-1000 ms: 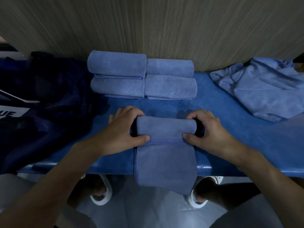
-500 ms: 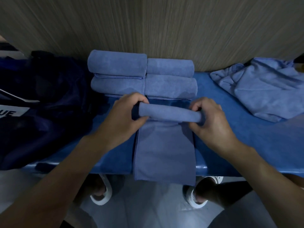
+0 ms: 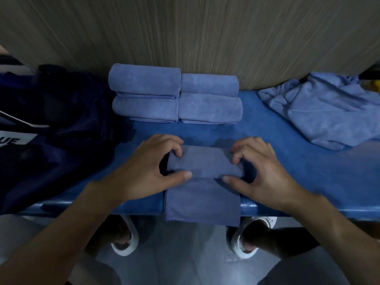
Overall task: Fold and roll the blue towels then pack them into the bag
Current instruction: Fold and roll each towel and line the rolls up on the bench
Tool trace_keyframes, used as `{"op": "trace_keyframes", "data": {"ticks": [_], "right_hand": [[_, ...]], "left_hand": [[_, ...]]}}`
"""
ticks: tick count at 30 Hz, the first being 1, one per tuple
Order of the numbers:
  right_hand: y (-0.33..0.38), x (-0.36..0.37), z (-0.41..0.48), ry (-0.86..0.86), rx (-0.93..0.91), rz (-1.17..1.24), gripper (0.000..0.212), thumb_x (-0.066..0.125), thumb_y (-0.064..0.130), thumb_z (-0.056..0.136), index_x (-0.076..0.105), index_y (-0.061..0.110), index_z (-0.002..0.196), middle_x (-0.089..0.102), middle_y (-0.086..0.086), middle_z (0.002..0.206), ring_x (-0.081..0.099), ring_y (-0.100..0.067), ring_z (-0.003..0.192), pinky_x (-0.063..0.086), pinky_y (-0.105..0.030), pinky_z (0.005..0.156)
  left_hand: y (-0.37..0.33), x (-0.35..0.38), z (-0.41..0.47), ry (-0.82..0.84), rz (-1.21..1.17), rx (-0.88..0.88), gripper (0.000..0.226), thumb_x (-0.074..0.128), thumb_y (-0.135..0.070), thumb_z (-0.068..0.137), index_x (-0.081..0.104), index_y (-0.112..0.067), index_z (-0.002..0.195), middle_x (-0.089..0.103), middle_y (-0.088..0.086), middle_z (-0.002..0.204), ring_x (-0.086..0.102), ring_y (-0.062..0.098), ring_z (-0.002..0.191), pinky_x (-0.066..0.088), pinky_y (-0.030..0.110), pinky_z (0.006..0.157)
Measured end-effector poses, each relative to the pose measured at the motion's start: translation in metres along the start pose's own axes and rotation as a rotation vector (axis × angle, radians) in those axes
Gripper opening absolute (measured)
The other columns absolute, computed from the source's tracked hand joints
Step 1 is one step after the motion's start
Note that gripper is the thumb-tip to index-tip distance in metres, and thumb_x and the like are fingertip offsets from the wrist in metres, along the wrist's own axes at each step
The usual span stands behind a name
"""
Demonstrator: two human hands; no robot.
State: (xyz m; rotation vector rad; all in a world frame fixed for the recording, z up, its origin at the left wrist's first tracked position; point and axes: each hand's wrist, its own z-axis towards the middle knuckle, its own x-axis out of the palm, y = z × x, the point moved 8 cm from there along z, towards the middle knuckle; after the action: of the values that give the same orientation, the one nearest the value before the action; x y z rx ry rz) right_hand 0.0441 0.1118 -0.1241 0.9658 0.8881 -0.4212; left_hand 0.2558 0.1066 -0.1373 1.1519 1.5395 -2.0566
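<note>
Both hands gripped the half-rolled blue towel [image 3: 203,163] at the table's [image 3: 308,175] near edge: left hand [image 3: 152,167] and right hand [image 3: 261,169] pinched its ends, hiding them. Its soft flat tail hung over the edge. Four plump rolled towels [image 3: 174,95] sat stacked behind; the dark bag [image 3: 51,140] was cut off left, its shape unclear

Your left hand [image 3: 152,169] and right hand [image 3: 261,171] gripped the half-rolled blue microfibre towel [image 3: 203,167] on the blue tabletop [image 3: 298,161].
</note>
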Motion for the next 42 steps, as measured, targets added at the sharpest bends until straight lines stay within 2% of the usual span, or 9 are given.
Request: {"op": "trace_keyframes", "data": {"ticks": [6, 11, 14, 17, 20, 25, 30, 33, 42], "right_hand": [[-0.007, -0.005, -0.003, -0.022, 0.082, 0.045, 0.03, 0.054, 0.043, 0.09, 0.061, 0.021, 0.109, 0.055, 0.011, 0.113, 0.049, -0.012, 0.11, 0.039, -0.04, 0.094], [-0.02, 0.006, -0.006, 0.125, 0.249, -0.002, 0.061, 0.051, 0.061, 0.084, 0.047, 0.03, 0.136, 0.042, 0.036, 0.113, 0.035, 0.009, 0.113, 0.025, -0.027, 0.103], [-0.027, 0.008, -0.007, 0.176, 0.328, 0.067, 0.063, 0.07, 0.043, 0.083, 0.043, 0.033, 0.139, 0.037, 0.038, 0.107, 0.026, 0.03, 0.106, 0.023, -0.023, 0.102], [-0.033, 0.012, -0.007, 0.192, 0.387, 0.179, 0.07, 0.073, 0.051, 0.074, 0.043, 0.043, 0.136, 0.047, 0.028, 0.115, 0.041, 0.009, 0.117, 0.034, -0.025, 0.106], [-0.033, 0.013, -0.003, 0.144, 0.381, 0.292, 0.066, 0.079, 0.033, 0.077, 0.049, 0.026, 0.136, 0.05, 0.021, 0.112, 0.05, 0.003, 0.109, 0.04, -0.01, 0.093], [-0.019, -0.001, 0.01, -0.055, 0.195, 0.217, 0.044, 0.079, 0.015, 0.075, 0.062, 0.013, 0.115, 0.05, 0.001, 0.103, 0.05, 0.001, 0.096, 0.038, -0.008, 0.085], [-0.006, -0.008, 0.017, -0.164, 0.07, 0.097, 0.028, 0.068, 0.009, 0.072, 0.055, 0.014, 0.097, 0.045, 0.001, 0.103, 0.05, -0.013, 0.093, 0.044, -0.026, 0.083], [-0.005, -0.004, 0.018, -0.134, 0.049, 0.029, 0.042, 0.067, -0.004, 0.068, 0.046, 0.023, 0.093, 0.039, 0.007, 0.105, 0.048, -0.019, 0.095, 0.045, -0.046, 0.082], [-0.005, 0.011, 0.01, 0.044, 0.048, 0.009, 0.046, 0.072, 0.008, 0.064, 0.037, 0.025, 0.09, 0.039, 0.008, 0.118, 0.042, -0.019, 0.109, 0.04, -0.047, 0.092]], "left_hand": [[0.005, 0.006, 0.002, 0.027, -0.052, -0.067, 0.026, 0.055, -0.061, 0.08, 0.049, -0.04, 0.095, 0.047, -0.029, 0.127, 0.041, 0.0, 0.127, 0.035, 0.035, 0.108], [0.009, 0.009, 0.001, 0.133, 0.103, -0.15, 0.082, 0.042, -0.076, 0.072, 0.035, -0.035, 0.143, 0.032, -0.029, 0.133, 0.025, -0.006, 0.127, 0.022, 0.029, 0.109], [0.009, 0.009, 0.003, 0.174, 0.146, -0.158, 0.084, 0.04, -0.08, 0.067, 0.039, -0.034, 0.138, 0.035, -0.023, 0.131, 0.027, -0.001, 0.126, 0.02, 0.028, 0.105], [0.008, 0.01, 0.004, 0.198, 0.034, -0.218, 0.057, 0.066, -0.063, 0.074, 0.042, -0.04, 0.121, 0.04, -0.03, 0.116, 0.028, -0.017, 0.107, 0.027, 0.029, 0.097], [0.014, 0.009, 0.004, 0.184, -0.108, -0.29, 0.052, 0.076, -0.049, 0.076, 0.044, -0.047, 0.115, 0.049, -0.026, 0.116, 0.041, -0.003, 0.112, 0.039, 0.03, 0.094], [0.005, -0.005, 0.013, -0.03, -0.21, -0.209, 0.056, 0.079, -0.025, 0.079, 0.048, -0.04, 0.124, 0.052, -0.028, 0.113, 0.048, -0.015, 0.101, 0.036, 0.0, 0.079], [-0.011, -0.01, 0.015, -0.132, -0.173, -0.049, 0.04, 0.07, -0.004, 0.081, 0.048, -0.03, 0.101, 0.055, -0.017, 0.109, 0.054, 0.007, 0.106, 0.044, 0.021, 0.085], [-0.011, -0.002, 0.013, -0.099, -0.095, -0.022, 0.043, 0.064, 0.003, 0.08, 0.041, -0.031, 0.094, 0.051, -0.024, 0.122, 0.048, 0.0, 0.115, 0.039, 0.017, 0.089], [-0.014, 0.013, 0.007, 0.012, 0.12, 0.159, 0.051, 0.076, -0.01, 0.076, 0.033, -0.033, 0.091, 0.045, -0.013, 0.139, 0.04, 0.001, 0.129, 0.034, 0.031, 0.107]]}}
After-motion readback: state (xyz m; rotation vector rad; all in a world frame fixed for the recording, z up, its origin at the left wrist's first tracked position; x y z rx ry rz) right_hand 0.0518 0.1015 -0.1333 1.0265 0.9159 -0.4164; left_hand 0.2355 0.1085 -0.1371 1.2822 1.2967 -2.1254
